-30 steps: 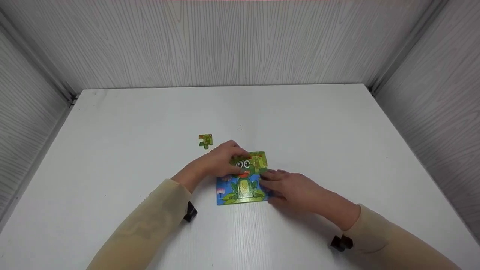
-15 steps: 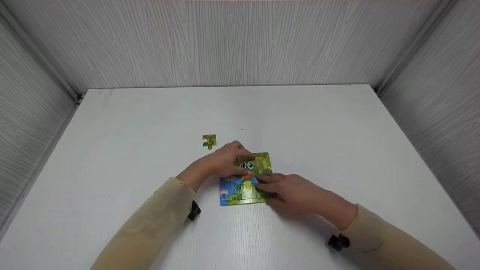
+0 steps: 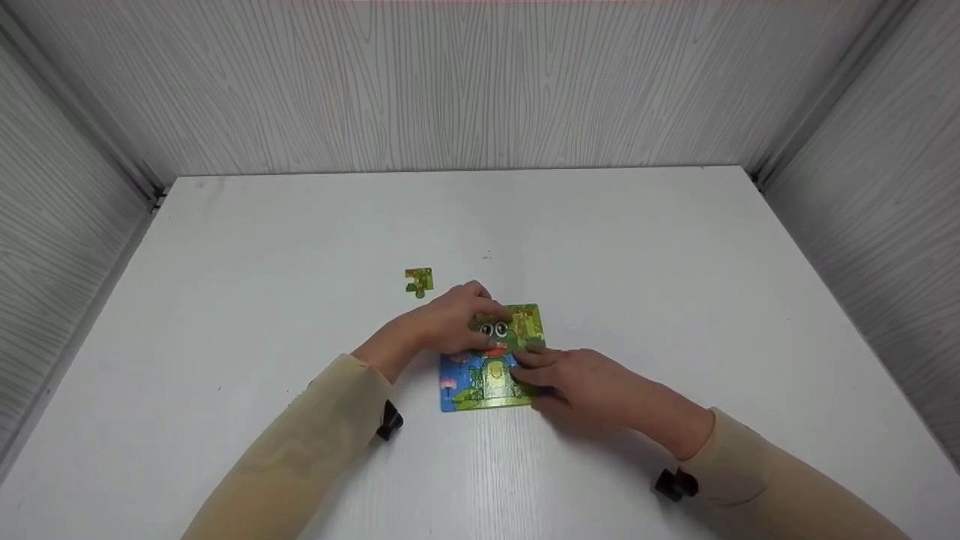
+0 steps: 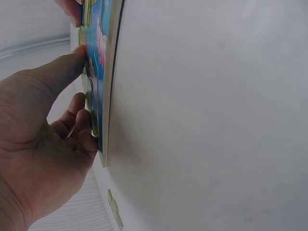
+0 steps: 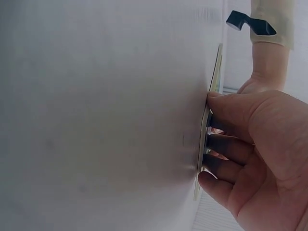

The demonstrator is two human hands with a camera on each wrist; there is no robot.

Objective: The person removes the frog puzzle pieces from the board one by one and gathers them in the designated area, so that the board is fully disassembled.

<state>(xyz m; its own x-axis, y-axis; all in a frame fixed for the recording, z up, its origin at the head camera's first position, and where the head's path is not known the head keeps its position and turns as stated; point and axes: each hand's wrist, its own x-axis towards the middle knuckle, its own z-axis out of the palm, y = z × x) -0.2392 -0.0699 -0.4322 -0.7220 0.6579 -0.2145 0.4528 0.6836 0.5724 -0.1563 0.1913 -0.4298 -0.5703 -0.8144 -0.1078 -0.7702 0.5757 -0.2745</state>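
Left hand (image 3: 454, 320) and right hand (image 3: 589, 384) press the frog puzzle (image 3: 495, 381), grips spread, probably steadying it; loose piece (image 3: 421, 280) sits apart.

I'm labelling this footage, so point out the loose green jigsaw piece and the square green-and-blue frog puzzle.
Loose green jigsaw piece (image 3: 421, 280): head view, its printed middle.
Square green-and-blue frog puzzle (image 3: 494, 379): head view, the frog's pale belly.

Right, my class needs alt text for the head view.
A person's left hand and right hand touch a square, brightly coloured frog jigsaw puzzle on a white table. One loose green-and-orange jigsaw piece lies beyond the puzzle, to the left.
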